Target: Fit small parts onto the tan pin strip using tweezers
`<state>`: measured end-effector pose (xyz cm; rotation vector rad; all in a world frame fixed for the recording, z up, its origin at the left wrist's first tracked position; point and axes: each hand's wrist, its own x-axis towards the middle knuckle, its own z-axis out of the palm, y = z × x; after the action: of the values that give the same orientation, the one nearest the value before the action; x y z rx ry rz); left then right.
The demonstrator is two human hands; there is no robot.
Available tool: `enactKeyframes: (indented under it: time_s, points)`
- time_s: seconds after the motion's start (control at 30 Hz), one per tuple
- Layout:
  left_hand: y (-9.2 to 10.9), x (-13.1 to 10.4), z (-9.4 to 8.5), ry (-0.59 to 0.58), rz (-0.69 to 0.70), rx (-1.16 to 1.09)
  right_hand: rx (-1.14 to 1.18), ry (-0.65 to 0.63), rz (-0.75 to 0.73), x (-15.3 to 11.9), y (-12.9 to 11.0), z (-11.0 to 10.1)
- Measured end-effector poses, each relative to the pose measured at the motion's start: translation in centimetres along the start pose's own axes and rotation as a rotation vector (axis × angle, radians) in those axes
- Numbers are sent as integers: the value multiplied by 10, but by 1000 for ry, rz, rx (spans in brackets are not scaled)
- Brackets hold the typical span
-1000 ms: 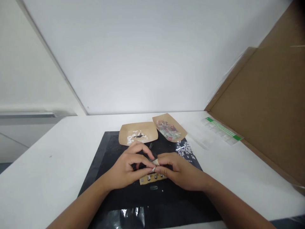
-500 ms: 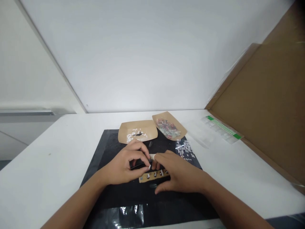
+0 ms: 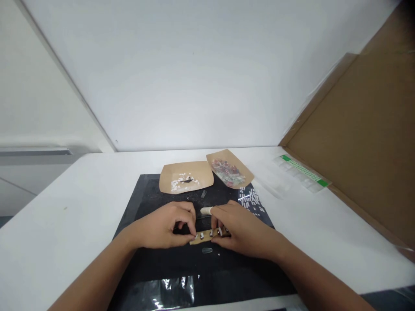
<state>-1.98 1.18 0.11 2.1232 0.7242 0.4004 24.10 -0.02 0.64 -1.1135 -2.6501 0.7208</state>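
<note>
A tan strip (image 3: 205, 237) lies on the black mat, bearing a row of small shiny round metal pieces, with small white bits on them. My left hand (image 3: 171, 224) is closed in a pinch at the strip's left end, on a small white piece (image 3: 196, 236) that shows at the fingertips. My right hand (image 3: 238, 229) grips the strip near its right end between thumb and fingers, hiding that end. Its index finger wears a whitish wrap (image 3: 205, 211) and points left above the strip. In front of the strip rests a clear nail tip (image 3: 207, 250).
Behind the hands stand a paper tray (image 3: 165, 172) with white bits and a dark item, and another paper tray (image 3: 214, 156) with small clear packets. White pieces on a sheet (image 3: 249, 198) lie at right. Further right is a green-edged clear plastic case (image 3: 304, 172) beside cardboard (image 3: 356, 129).
My left hand has come down and a little left, bringing the small white piece to the strip's left end. My right thumb has closed in from the front onto the strip.
</note>
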Motion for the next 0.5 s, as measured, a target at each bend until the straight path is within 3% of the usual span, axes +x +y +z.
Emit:
enactKeyframes:
  time_s: [0.2, 0.5]
  points:
    - [-3, -1, 1, -75, -49, 42, -19, 15, 11, 0, 1, -1]
    - [-5, -1, 4, -21, -74, 34, -2, -3, -4, 0, 2, -2]
